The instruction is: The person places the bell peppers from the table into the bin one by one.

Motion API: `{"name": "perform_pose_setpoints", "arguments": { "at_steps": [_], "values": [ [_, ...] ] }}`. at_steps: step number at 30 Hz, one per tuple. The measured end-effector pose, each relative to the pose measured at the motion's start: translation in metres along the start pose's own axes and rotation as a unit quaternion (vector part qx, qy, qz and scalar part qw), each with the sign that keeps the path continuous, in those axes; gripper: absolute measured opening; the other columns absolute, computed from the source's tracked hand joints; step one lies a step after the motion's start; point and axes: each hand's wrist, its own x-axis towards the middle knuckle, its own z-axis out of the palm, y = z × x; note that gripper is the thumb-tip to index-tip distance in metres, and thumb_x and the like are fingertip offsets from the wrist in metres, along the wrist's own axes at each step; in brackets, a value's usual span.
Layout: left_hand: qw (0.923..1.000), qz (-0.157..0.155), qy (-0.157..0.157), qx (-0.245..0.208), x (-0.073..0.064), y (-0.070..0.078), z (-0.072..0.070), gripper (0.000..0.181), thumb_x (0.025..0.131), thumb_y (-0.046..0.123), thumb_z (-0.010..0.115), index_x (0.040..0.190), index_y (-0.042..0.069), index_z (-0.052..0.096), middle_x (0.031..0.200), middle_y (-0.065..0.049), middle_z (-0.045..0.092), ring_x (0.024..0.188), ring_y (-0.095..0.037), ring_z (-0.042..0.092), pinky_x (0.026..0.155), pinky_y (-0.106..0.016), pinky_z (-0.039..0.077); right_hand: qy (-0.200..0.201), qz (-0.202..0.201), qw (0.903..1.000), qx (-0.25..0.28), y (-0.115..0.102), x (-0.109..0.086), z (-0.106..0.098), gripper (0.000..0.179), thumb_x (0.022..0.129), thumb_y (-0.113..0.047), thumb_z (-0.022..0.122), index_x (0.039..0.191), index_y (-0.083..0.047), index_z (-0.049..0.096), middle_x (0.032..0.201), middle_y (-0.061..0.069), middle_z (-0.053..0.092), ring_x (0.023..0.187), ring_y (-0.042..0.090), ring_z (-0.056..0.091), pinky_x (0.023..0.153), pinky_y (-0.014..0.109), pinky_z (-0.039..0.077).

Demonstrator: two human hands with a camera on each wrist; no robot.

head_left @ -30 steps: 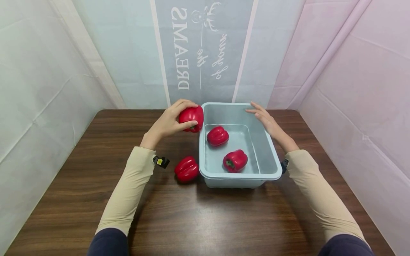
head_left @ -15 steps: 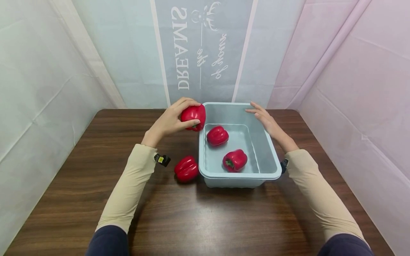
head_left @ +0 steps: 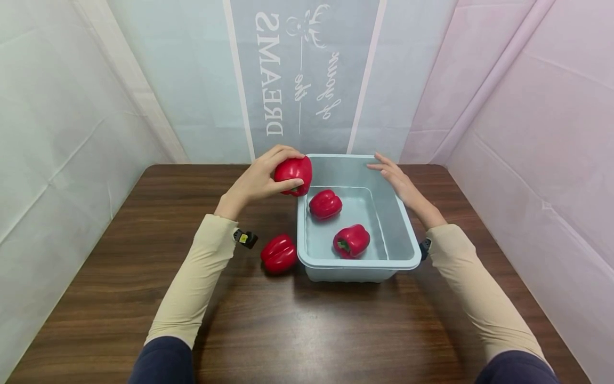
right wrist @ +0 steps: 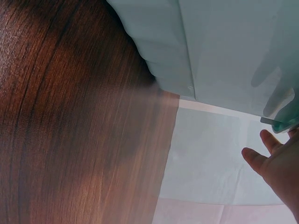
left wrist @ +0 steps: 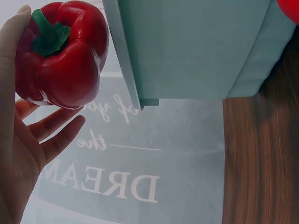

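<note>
My left hand grips a red bell pepper at the far left rim of a light blue plastic bin. In the left wrist view the pepper's green stem shows near the thumb, and the pepper is raised beside the bin wall. Inside the bin lie two more red peppers, one at the left and one nearer the front. My right hand rests at the far right rim with its fingers extended, holding nothing; part of it is hidden in the right wrist view.
Another red pepper lies on the wooden table just left of the bin. Behind the table hangs a printed cloth, and pale cloth walls stand at both sides.
My left hand has shifted slightly to the right with the pepper, which now overlaps the bin's left rim. My right hand and the other peppers have stayed put.
</note>
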Motion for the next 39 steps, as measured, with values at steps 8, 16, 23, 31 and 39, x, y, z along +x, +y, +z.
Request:
{"name": "perform_pose_setpoints", "arguments": {
  "at_steps": [8,16,23,31,39],
  "values": [
    [1.0,-0.006,-0.006,0.001,0.006,0.0,0.002,0.05,0.078,0.039,0.072,0.122,0.025,0.055,0.121,0.006,0.05,0.109,-0.008,0.047,0.083,-0.03,0.051,0.0,0.004,1.0,0.007,0.001,0.003,-0.001,0.04,0.099,-0.013,0.032,0.132,0.005,0.046,0.153,0.017,0.014,0.142,0.034,0.005,0.107,0.064,0.01],
    [0.9999,0.01,-0.006,0.0,0.008,-0.002,0.006,0.05,0.078,0.04,0.072,0.122,0.022,0.055,0.119,0.005,0.05,0.108,-0.008,0.047,0.081,-0.03,0.052,-0.004,0.009,0.9999,0.012,0.002,0.003,-0.002,0.04,0.1,-0.014,0.032,0.133,0.004,0.045,0.154,0.015,0.013,0.142,0.032,0.005,0.107,0.063,0.011],
    [0.9999,0.013,-0.009,-0.004,0.012,-0.001,0.008,0.051,0.077,0.039,0.073,0.122,0.021,0.055,0.119,0.005,0.051,0.108,-0.008,0.047,0.082,-0.029,0.052,-0.003,0.005,1.0,0.007,0.003,0.003,-0.002,0.039,0.1,-0.013,0.032,0.132,0.005,0.045,0.153,0.016,0.013,0.142,0.033,0.005,0.107,0.062,0.01],
    [0.9998,0.006,-0.021,-0.001,0.012,0.002,0.012,0.052,0.077,0.04,0.072,0.123,0.023,0.054,0.121,0.005,0.049,0.11,-0.009,0.046,0.081,-0.031,0.052,-0.003,-0.001,0.9999,0.009,0.004,0.001,-0.002,0.039,0.1,-0.012,0.032,0.132,0.006,0.045,0.153,0.017,0.013,0.142,0.033,0.006,0.107,0.063,0.012],
    [0.9997,0.008,-0.022,0.0,0.013,0.005,0.016,0.052,0.077,0.043,0.071,0.122,0.025,0.054,0.121,0.006,0.049,0.11,-0.009,0.046,0.081,-0.031,0.052,-0.001,0.0,0.9999,0.011,0.004,0.0,-0.002,0.039,0.099,-0.012,0.032,0.132,0.006,0.045,0.153,0.016,0.013,0.142,0.033,0.006,0.107,0.063,0.013]
  ]
}}
